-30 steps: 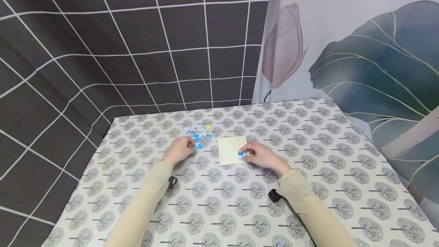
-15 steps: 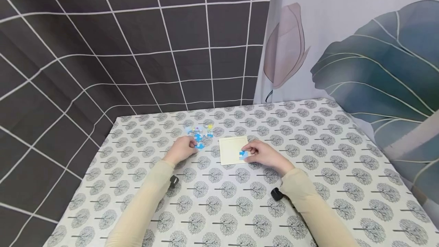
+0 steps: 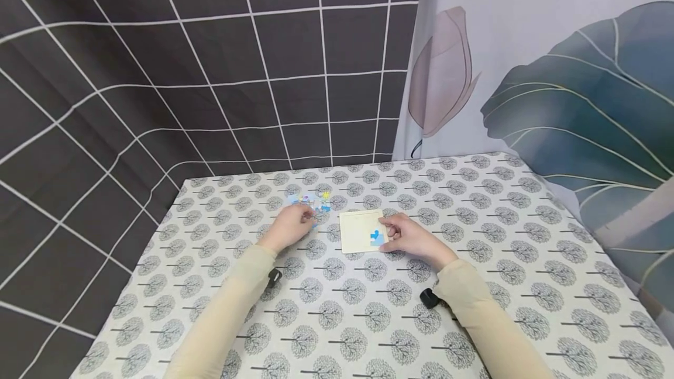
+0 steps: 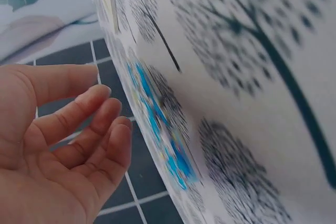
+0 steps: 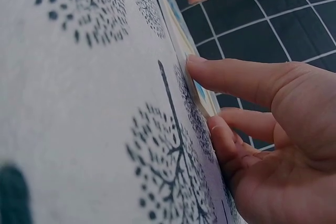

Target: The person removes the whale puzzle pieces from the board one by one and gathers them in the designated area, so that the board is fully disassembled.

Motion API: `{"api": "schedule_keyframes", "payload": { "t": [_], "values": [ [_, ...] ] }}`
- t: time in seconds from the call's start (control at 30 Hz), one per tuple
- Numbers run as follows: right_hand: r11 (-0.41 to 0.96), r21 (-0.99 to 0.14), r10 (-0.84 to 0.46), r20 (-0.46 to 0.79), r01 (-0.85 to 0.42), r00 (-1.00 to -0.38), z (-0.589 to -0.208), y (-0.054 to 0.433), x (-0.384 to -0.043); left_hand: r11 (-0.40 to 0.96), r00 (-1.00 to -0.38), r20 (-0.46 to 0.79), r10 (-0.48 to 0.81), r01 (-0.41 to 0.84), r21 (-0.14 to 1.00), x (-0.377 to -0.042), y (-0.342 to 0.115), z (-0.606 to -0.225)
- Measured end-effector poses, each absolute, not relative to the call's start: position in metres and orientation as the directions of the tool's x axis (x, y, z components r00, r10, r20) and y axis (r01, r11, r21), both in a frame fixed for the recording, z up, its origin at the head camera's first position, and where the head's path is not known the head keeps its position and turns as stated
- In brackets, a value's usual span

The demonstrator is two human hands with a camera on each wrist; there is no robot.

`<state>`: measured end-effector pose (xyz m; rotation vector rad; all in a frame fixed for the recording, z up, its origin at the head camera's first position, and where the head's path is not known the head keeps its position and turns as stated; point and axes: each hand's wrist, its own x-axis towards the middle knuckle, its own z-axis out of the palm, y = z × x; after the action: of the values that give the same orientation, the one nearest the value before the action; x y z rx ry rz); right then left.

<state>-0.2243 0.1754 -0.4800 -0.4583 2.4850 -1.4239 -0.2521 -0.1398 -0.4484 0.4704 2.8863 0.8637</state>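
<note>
A cream square puzzle tray (image 3: 353,233) lies flat on the table, with a blue jigsaw piece (image 3: 377,238) in its near right corner. My right hand (image 3: 413,238) holds the tray at that corner, thumb along the near edge and fingers at the right side. Several loose jigsaw pieces (image 4: 157,124), blue with bits of yellow, lie left of the tray. Over them hovers my left hand (image 3: 291,227), its fingers loosely bent; the left wrist view shows nothing between thumb and fingertips. From the head, this hand hides part of the pieces.
A white cloth (image 3: 347,314) printed with grey trees covers the table. Behind it hang a dark grid-patterned curtain (image 3: 284,45) and a pale curtain with a leaf print (image 3: 579,92). Both wrists wear a black device (image 3: 429,298).
My left hand has moved forward and right, over the loose pieces. My right fingers have drawn back from the blue piece to the tray's edge, leaving the piece in the corner.
</note>
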Motion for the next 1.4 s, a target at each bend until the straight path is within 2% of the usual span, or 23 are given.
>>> {"api": "schedule_keyframes", "payload": {
  "t": [0.5, 0.87, 1.17, 1.4],
  "values": [
    [0.479, -0.868, -0.396, -0.079, -0.132, -0.915, -0.482, 0.179, -0.227, 0.760, -0.857, 0.070, 0.510, 0.487, 0.429, -0.248, -0.093, -0.448],
    [0.503, -0.854, -0.394, -0.089, -0.133, -0.915, -0.482, 0.178, -0.227, 0.718, -0.761, 0.074, 0.645, 0.636, 0.284, -0.236, -0.059, -0.458],
    [0.510, -0.847, -0.402, -0.084, -0.147, -0.912, -0.483, 0.179, -0.228, 0.697, -0.717, 0.033, 0.696, 0.686, 0.208, -0.229, -0.048, -0.461],
    [0.513, -0.845, -0.402, -0.084, -0.149, -0.912, -0.483, 0.180, -0.227, 0.711, -0.726, -0.002, 0.688, 0.673, 0.201, -0.226, -0.045, -0.464]
  ]
}}
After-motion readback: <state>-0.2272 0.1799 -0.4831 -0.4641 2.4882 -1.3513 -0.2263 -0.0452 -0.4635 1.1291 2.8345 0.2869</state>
